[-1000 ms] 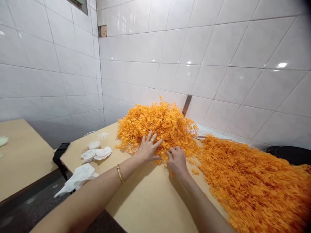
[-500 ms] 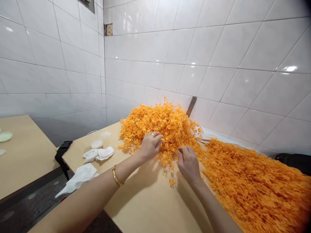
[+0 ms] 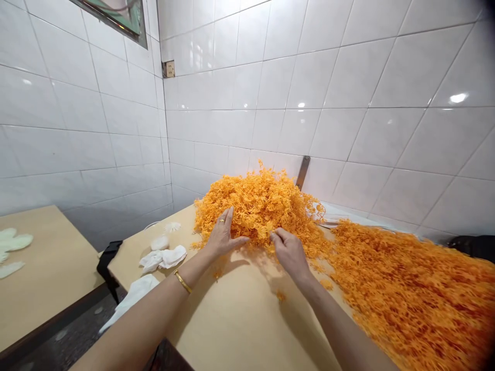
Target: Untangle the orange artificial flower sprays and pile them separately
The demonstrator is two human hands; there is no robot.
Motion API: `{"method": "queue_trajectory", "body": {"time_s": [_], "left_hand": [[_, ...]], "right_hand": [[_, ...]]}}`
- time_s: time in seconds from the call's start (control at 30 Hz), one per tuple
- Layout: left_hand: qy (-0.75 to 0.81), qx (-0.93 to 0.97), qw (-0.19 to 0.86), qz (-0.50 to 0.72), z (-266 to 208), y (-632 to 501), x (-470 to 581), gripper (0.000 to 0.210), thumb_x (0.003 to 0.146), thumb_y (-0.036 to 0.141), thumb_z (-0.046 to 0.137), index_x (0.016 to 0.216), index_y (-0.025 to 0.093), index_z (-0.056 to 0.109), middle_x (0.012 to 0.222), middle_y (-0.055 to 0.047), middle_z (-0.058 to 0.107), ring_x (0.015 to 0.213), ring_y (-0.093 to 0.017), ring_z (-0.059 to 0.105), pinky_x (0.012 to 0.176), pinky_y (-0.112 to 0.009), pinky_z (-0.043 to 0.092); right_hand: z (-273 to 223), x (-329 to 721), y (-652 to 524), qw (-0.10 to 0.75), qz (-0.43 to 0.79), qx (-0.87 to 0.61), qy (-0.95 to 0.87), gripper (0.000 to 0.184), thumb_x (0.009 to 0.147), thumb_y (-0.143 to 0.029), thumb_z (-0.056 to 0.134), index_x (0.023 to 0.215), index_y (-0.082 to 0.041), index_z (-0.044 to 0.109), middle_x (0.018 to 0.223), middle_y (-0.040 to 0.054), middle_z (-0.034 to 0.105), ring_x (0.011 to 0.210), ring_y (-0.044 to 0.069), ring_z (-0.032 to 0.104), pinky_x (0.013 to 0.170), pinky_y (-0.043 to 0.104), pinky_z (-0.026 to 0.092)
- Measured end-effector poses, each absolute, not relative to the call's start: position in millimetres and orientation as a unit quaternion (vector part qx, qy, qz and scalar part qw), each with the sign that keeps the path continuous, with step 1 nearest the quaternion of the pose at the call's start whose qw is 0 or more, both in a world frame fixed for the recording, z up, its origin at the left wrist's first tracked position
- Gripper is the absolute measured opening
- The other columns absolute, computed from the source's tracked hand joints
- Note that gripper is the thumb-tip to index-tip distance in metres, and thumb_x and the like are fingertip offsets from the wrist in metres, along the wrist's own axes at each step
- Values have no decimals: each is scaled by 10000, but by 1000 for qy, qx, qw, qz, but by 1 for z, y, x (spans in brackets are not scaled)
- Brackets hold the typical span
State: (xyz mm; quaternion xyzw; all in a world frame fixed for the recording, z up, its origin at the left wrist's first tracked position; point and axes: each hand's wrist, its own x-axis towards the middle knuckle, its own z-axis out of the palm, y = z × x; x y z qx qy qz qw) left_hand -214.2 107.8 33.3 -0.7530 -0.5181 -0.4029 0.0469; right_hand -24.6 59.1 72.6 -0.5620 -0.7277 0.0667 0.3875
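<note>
A heaped mound of orange artificial flower pieces [image 3: 259, 198], thin and spidery, stands on the pale wooden table [image 3: 232, 314]. Against its front left side rests my left hand [image 3: 222, 238], fingers stretched and thumb spread, wearing a ring and a gold bangle. My right hand [image 3: 291, 255] is closed at the front of the mound, with its fingertips pinched on an orange flower piece [image 3: 266, 230]. What lies inside the curled fingers is hidden. A loose orange bit [image 3: 281, 296] lies on the tabletop below.
A wide spread of darker orange pieces [image 3: 417, 293] covers the right side. White crumpled cloths [image 3: 164, 258] and a small white tub [image 3: 159, 242] sit at left. Another table [image 3: 50, 263] holds pale petal shapes [image 3: 15, 241]. A tiled wall [image 3: 240, 123] and metal strip [image 3: 303, 172] stand behind.
My left hand has moved left and opened its fingers along the mound. My right hand has shifted slightly left and closed at the mound's front. The view has tilted up a little.
</note>
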Motion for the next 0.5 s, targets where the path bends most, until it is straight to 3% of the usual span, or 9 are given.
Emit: {"method": "queue_trajectory", "body": {"time_s": [0.13, 0.3, 0.5], "left_hand": [[-553, -721, 93, -406, 34, 111, -201, 1011, 559, 631, 551, 1350, 175, 116, 1383, -162, 199, 1230, -316, 232, 958, -444, 256], [-680, -591, 78, -427, 48, 127, -188, 821, 681, 487, 521, 1343, 189, 137, 1370, -157, 236, 1194, -319, 297, 895, -459, 312], [-756, -542, 58, -364, 32, 148, -195, 540, 724, 295, 477, 1238, 201, 343, 1190, -141, 461, 1089, -292, 400, 826, -452, 349]], "right_hand": [[99, -10, 47, 350, -22, -546, -761, 358, 848, -337, 326, 536, -181, 406, 486, -25, 447, 531, 122, 407, 603, 264, 253], [102, -6, 22, 311, -162, -483, -802, 292, 846, -238, 356, 575, -179, 447, 519, -19, 491, 610, 126, 418, 829, 349, 209], [92, 31, -8, 279, -134, -517, -798, 342, 868, -289, 323, 553, -182, 402, 481, -35, 436, 533, 114, 398, 776, 308, 266]]}}
